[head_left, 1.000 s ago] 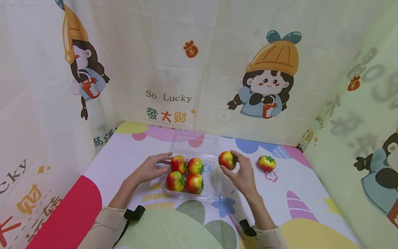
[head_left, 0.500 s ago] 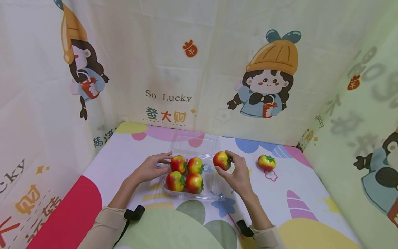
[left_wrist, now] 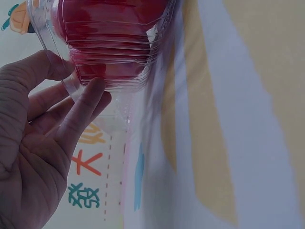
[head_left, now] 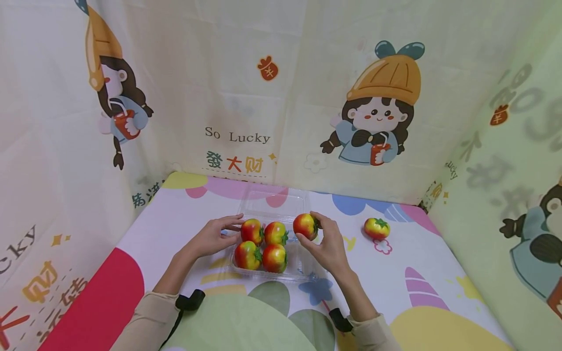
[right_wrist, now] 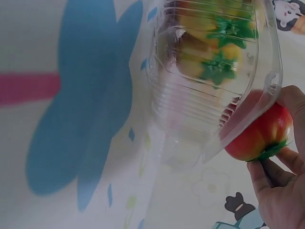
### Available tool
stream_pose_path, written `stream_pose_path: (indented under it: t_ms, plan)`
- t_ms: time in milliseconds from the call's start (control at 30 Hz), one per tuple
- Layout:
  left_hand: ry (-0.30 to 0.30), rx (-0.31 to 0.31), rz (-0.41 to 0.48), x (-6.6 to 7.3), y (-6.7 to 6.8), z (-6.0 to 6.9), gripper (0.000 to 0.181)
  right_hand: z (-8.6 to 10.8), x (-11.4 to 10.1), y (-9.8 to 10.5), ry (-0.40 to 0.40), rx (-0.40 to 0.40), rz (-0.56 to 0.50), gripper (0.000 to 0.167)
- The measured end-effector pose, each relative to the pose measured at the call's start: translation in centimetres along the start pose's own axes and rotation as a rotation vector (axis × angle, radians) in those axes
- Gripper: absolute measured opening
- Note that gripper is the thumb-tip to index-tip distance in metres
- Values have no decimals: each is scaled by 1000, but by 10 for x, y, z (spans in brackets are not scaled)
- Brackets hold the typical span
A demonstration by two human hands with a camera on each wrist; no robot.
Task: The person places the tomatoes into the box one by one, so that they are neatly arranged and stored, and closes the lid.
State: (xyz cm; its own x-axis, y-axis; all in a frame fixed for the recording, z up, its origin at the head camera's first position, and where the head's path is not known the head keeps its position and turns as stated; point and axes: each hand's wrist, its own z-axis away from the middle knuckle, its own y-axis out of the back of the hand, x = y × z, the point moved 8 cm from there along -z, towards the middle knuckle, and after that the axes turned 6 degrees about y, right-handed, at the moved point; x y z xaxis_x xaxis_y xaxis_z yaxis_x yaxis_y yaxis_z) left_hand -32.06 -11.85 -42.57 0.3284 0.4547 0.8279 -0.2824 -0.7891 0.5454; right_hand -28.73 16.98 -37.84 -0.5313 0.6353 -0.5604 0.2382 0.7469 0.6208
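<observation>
Fingers [right_wrist: 259, 179] of the right hand [head_left: 328, 243] pinch one red-yellow fruit [head_left: 304, 226], held over the open clear container's [head_left: 293, 266] right part, not yet placed; four fruits [head_left: 274, 258] inside, one loose fruit [head_left: 376, 229] left on the table [head_left: 369, 273]; left hand [head_left: 215, 237] loosely spread, touching container's left rim

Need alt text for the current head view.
A person's right hand holds a red-and-yellow fruit at the right side of an open clear box containing four similar fruits. The left hand touches the box's left side. A sixth fruit lies farther right on the patterned tabletop.
</observation>
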Motion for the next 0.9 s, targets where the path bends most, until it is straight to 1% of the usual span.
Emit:
stream_pose_path:
  t_ms: [233, 467, 733, 900]
  plan:
    - [2, -1, -2, 0, 0, 0, 49, 0, -1, -8, -5, -28, -17, 66]
    - [-4, -2, 2, 1, 0, 1, 48, 0, 2, -16, 15, -42, -15, 63]
    - [-4, -2, 2, 1, 0, 1, 48, 2, 10, -24, -43, -88, 11, 67]
    - [-1, -2, 7, 1, 0, 1, 48, 3, 12, -28, -66, -123, 24, 70]
